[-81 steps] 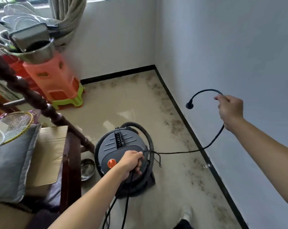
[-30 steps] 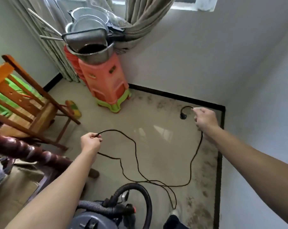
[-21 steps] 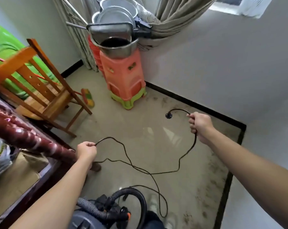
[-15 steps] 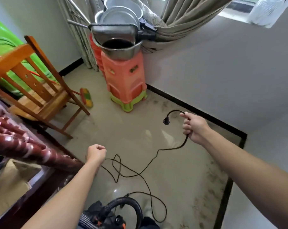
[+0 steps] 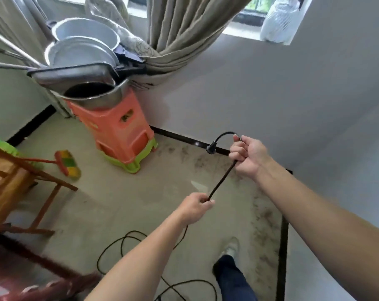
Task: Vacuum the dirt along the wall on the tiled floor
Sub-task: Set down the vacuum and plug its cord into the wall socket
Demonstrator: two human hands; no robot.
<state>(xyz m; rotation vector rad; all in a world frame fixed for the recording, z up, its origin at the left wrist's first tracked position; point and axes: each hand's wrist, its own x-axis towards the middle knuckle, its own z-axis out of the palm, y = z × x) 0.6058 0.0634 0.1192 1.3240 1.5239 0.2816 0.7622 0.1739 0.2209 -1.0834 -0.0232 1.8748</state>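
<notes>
Both raised, right hand [image 5: 248, 156] fisted on cord [image 5: 222, 182] (taut), left hand [image 5: 195, 208] pinching it

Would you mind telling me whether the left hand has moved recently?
Yes: the left hand has shifted right relative to the orange stool, closing on the right hand along the cord.

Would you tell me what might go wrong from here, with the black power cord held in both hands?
Slack loops of the thin black power cord lie on the tiled floor beside the person's pale shoe; a step may snag them. The left hand and right hand hold it taut; a harder pull might strain it near the black plug.
</notes>
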